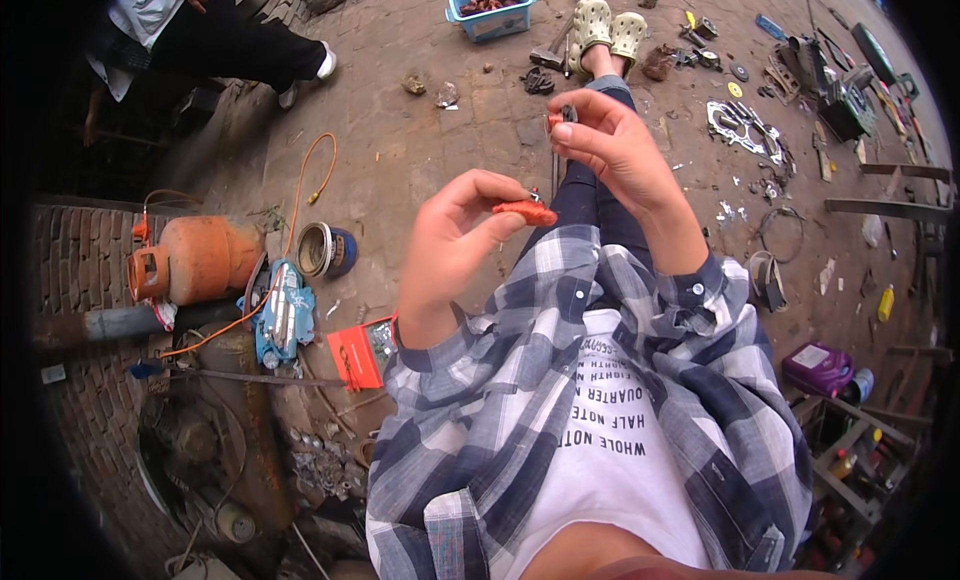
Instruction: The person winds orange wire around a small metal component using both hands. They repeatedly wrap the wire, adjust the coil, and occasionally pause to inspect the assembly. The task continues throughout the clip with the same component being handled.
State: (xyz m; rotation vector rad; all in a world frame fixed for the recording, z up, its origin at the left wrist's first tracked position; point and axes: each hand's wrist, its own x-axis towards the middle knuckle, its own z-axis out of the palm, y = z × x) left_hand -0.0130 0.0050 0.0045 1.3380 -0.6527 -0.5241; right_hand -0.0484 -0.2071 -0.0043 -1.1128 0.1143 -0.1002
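My left hand pinches a rough orange-red piece between thumb and fingers. A small bit of metal shows at its upper edge. Higher and to the right, my right hand grips a small dark, round-ended part with a reddish bit beside it; its exact kind is too small to tell. The two hands are apart, above my outstretched legs. Beyond my feet, to the left, a light blue tub holds several reddish-brown pieces. A hammer lies beside my clogs.
At left stand an orange gas cylinder with an orange hose, a dark bucket and a red box. Metal parts, a gasket and a purple jug lie at right. Another person is at upper left.
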